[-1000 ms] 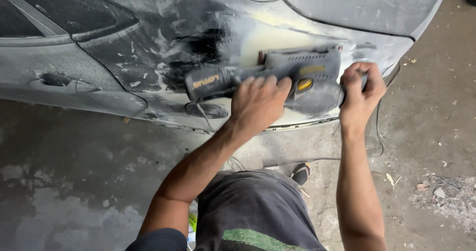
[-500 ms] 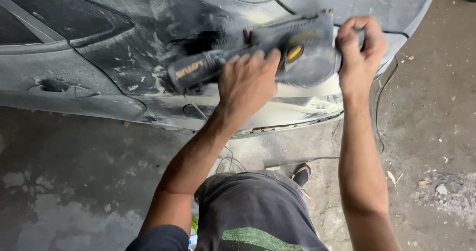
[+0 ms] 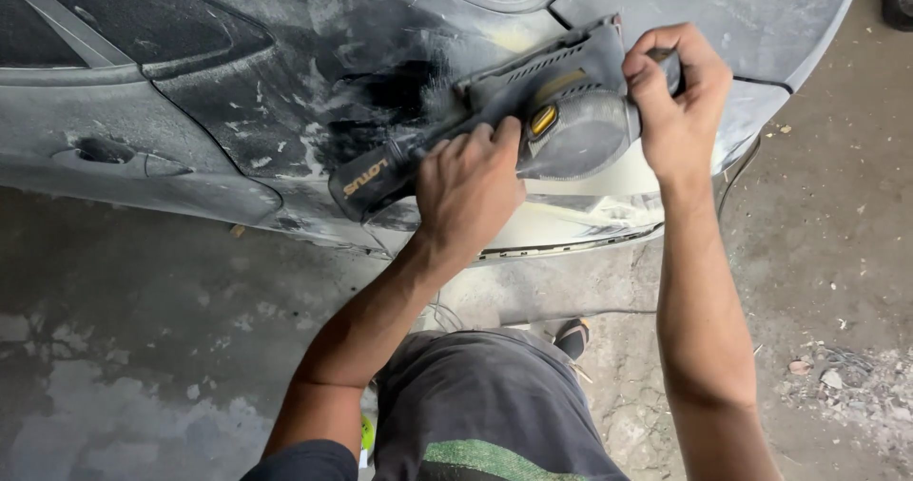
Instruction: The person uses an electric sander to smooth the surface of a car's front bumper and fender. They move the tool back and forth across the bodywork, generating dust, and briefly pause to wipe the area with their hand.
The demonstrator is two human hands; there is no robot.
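Observation:
A grey electric sander (image 3: 561, 110) with a yellow switch lies flat against the dusty rear side panel of a dark car (image 3: 285, 82). My left hand (image 3: 466, 191) grips its long rear handle, whose dark end sticks out to the left. My right hand (image 3: 677, 101) wraps around the front knob at the sander's right end. The sander is tilted, its right end higher. Pale filler (image 3: 571, 210) shows on the panel just below the tool, and a bare black patch (image 3: 395, 96) lies to its left.
The car's door handle (image 3: 119, 158) is at far left, a window (image 3: 114, 15) above it. Below is a stained concrete floor (image 3: 143, 348) with debris (image 3: 837, 376) at right. My knees in dark shorts (image 3: 475, 414) and one shoe (image 3: 573, 336) are underneath. A thin cable (image 3: 561, 312) runs along the floor.
The sander and both hands have moved up the panel and slightly right, tilting so the right end is higher. More pale filler now shows below the tool.

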